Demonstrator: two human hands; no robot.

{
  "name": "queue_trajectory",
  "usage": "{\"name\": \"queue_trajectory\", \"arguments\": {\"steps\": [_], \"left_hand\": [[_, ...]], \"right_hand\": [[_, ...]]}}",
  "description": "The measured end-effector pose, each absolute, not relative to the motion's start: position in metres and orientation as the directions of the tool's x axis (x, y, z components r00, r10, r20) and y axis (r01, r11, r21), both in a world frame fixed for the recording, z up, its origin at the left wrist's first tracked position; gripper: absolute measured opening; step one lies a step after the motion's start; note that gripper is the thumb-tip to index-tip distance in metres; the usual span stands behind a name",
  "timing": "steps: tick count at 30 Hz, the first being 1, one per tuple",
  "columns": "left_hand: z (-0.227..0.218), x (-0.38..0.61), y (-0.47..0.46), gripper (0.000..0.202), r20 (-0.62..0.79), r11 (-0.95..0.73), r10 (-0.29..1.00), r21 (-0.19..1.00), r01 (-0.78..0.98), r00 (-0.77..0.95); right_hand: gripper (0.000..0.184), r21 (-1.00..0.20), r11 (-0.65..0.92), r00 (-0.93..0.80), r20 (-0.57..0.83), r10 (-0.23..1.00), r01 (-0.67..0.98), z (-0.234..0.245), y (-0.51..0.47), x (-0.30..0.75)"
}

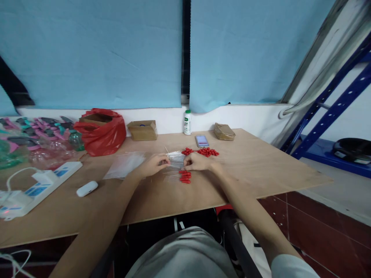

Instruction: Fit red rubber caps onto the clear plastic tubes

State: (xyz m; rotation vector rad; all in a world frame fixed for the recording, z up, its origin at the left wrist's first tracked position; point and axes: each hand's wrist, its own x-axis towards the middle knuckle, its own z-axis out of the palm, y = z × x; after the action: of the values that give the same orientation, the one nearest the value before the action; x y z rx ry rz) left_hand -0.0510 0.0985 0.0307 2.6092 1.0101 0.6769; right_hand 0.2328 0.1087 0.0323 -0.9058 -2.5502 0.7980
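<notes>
Hands (pixel 197 161) curled at opposite ends of silvery rods (pixel 176 161); cannot tell whether grasping.

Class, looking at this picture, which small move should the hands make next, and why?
Perhaps the right hand should ease one from the cluster of thin silvery rods: its fingers are at their right side, and the left hand is at their left.

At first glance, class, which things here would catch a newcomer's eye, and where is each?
The large light-blue fabric sheets filling most of the upper background would probably draw the eye first, then the shiny red plastic bag toward the back left of the brown wooden table. Next might come the small bright-red rounded pieces clustered just beyond the person's right hand.
</notes>
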Motion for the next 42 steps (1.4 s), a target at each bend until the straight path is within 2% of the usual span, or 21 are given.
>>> {"name": "queue_trajectory", "arguments": {"steps": [3,5,10,12,14,18,21,27,35,42], "left_hand": [[0.029,-0.051,0.098,0.019,0.306,-0.681,0.727,0.436,0.589,0.614],[0.026,-0.05,0.098,0.018,0.291,-0.656,0.746,0.473,0.588,0.598],[0.016,-0.039,0.095,0.02,0.379,-0.656,0.753,0.494,0.571,0.538],[0.012,-0.034,0.095,0.027,0.409,-0.661,0.75,0.497,0.563,0.52],[0.009,-0.029,0.095,0.033,0.423,-0.666,0.746,0.495,0.558,0.514],[0.005,-0.022,0.096,0.038,0.441,-0.663,0.748,0.478,0.576,0.495],[0.004,-0.021,0.094,0.034,0.451,-0.621,0.781,0.487,0.614,0.433],[0.006,-0.022,0.092,0.029,0.448,-0.529,0.841,0.556,0.641,0.305],[0.009,-0.018,0.088,0.035,0.434,-0.599,0.799,0.519,0.61,0.415],[0.009,-0.018,0.088,0.033,0.439,-0.6,0.799,0.538,0.592,0.411]], "right_hand": [[0.03,-0.56,0.656,-0.727,0.132,0.673,0.506,0.035,0.106,0.231],[0.031,-0.502,0.665,-0.673,0.202,0.711,0.552,0.037,0.105,0.232],[0.026,-0.334,0.532,-0.353,0.468,0.81,0.778,0.038,0.117,0.247],[0.023,-0.287,0.498,-0.275,0.565,0.778,0.819,0.036,0.127,0.257],[0.03,-0.242,0.488,-0.262,0.606,0.751,0.839,0.031,0.135,0.264],[0.048,-0.171,0.49,-0.333,0.543,0.771,0.855,0.02,0.142,0.267],[0.05,-0.161,0.488,-0.369,0.468,0.803,0.858,0.014,0.142,0.262],[0.038,-0.15,0.452,-0.356,0.423,0.833,0.879,0.013,0.14,0.255],[0.025,-0.124,0.447,-0.358,0.428,0.83,0.886,0.014,0.142,0.249],[0.018,-0.155,0.459,-0.337,0.485,0.807,0.875,0.02,0.14,0.25]]}}
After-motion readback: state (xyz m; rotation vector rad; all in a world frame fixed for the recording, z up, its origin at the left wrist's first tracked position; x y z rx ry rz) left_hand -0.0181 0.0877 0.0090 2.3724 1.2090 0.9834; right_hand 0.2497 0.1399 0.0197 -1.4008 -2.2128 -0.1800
